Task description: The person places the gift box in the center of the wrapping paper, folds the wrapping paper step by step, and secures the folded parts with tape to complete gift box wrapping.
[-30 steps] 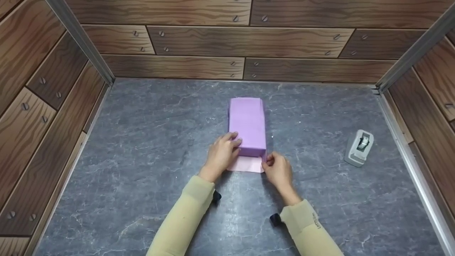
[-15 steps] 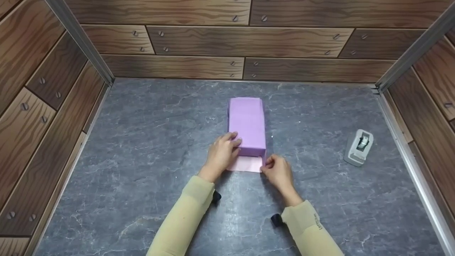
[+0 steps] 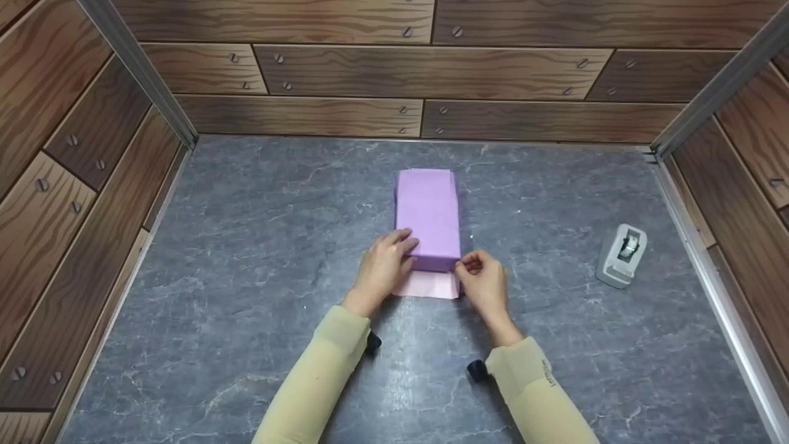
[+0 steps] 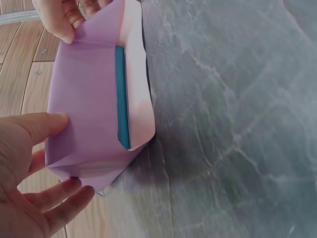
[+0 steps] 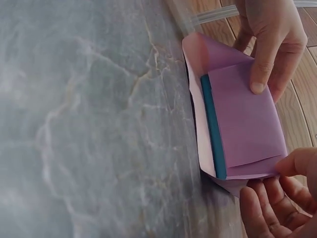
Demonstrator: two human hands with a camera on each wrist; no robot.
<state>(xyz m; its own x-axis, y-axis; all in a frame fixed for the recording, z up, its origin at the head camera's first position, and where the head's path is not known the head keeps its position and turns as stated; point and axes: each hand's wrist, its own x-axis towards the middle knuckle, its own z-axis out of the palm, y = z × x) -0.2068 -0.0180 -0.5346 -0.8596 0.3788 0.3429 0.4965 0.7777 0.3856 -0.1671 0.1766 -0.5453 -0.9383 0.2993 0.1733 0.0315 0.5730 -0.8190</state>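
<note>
A box wrapped in purple paper (image 3: 427, 213) lies on the grey marbled surface. At its near end a paper flap (image 3: 426, 285) with a pale pink inner side spreads out flat. A teal strip of the box (image 4: 122, 99) shows above that flap in both wrist views. My left hand (image 3: 383, 265) holds the box's near left corner, thumb against the folded end and fingers around the edge. At the near right corner, my right hand (image 3: 485, 283) pinches the wrapping paper (image 5: 252, 119) along the crease between thumb and forefinger. Its other fingers curl beside the box.
A grey tape dispenser (image 3: 622, 256) with a roll of clear tape stands at the right. Wood-patterned walls (image 3: 425, 74) enclose the back and sides, and a metal rail (image 3: 721, 302) runs along the right edge.
My right hand has moved from the flap's outer right corner away from me, up to the box's near right corner. The left hand and the box have stayed in place.
</note>
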